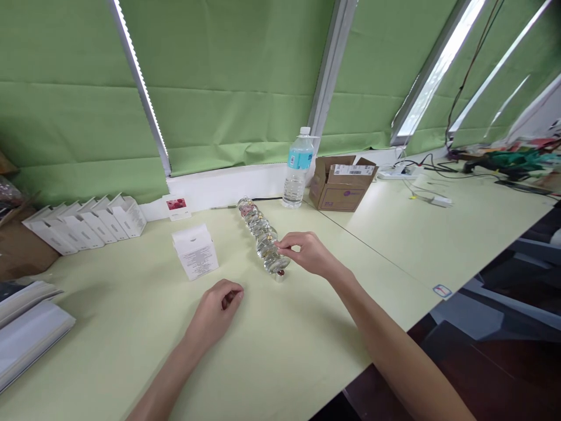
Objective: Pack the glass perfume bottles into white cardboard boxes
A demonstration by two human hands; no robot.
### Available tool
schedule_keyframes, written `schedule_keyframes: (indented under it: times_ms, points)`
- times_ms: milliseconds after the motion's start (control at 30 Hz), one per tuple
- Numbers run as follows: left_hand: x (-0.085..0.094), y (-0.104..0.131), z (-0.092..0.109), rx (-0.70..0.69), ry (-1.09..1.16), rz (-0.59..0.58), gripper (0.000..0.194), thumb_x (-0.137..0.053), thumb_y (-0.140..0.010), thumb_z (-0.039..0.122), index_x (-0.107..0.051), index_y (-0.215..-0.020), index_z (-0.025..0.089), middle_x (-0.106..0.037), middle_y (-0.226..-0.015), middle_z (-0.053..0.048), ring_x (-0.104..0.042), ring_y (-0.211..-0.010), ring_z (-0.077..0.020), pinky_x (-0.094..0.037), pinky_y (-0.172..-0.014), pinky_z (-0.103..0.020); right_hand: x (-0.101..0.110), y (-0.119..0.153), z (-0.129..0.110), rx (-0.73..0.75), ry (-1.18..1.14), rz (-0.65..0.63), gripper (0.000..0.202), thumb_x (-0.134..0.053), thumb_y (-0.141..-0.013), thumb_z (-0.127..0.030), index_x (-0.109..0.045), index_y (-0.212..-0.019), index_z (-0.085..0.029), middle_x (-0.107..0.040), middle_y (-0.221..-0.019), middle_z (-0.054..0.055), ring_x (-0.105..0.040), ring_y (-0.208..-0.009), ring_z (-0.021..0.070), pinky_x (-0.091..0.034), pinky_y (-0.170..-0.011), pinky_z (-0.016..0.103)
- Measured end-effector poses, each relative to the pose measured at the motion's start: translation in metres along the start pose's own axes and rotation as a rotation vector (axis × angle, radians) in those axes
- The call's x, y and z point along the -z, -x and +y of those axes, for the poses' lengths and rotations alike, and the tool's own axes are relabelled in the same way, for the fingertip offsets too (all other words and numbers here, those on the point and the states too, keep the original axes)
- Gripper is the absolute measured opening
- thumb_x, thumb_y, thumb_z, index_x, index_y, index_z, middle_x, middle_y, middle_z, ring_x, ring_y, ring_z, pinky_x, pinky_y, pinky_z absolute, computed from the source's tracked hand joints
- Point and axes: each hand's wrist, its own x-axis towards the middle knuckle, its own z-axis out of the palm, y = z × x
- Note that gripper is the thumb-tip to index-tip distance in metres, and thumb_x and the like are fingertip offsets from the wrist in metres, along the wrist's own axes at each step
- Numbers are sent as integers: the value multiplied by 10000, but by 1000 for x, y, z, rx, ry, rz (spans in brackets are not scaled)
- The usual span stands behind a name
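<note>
A row of clear, rounded glass bottles (258, 225) with small gold-coloured tops stands slantwise on the table, pinkish at its far end. My right hand (309, 252) reaches in from the right, thumb and forefinger pinched at the top of a glass bottle (265, 245) in the nearer half. The fingertips hide part of that top. A small silver cap-like piece (279, 276) sits at the near end of the row. My left hand (215, 310) rests on the table with its fingers curled in, nothing visible in them. Beyond it is an upright white box (195, 252) with printed text.
Several white boxes (90, 225) lean in a row at the left, near a small card (177, 207). White packets (30, 333) lie at the left edge. A water bottle (298, 169) and an open cardboard box (342, 184) stand at the back. Cables and a power strip (398, 172) lie farther right.
</note>
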Motion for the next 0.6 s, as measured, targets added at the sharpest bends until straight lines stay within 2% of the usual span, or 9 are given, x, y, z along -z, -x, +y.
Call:
schedule_keyframes:
  times_ms: [133,367,600]
  points:
    - [-1,-1,-1,-5,3,-1,190,-455,-885,339,-617,-878,239,-619,-912,-5,-533,-727,-130,-419,-645,-259,-1,0,4,-54,-115,-5,132,-615,-823,-277,-720,-798,-200,-708,-862,49,-660,-802,188,-506,-683,284]
    - [0,0,0,-10,-12,-1,200,-449,-882,342,-619,-869,237,-623,-907,-11,-535,-720,-136,-423,-641,-265,-2,3,2,18,-69,30,145,-602,-832,-260,-736,-802,-216,-722,-877,47,-671,-797,186,-519,-740,306]
    - [0,-1,-2,-7,-8,1,205,-445,-881,348,-616,-872,235,-624,-922,-17,-539,-726,-141,-427,-646,-272,-2,3,5,-147,-196,29,143,-662,-780,-316,-754,-851,-233,-737,-938,39,-683,-895,229,-548,-757,318]
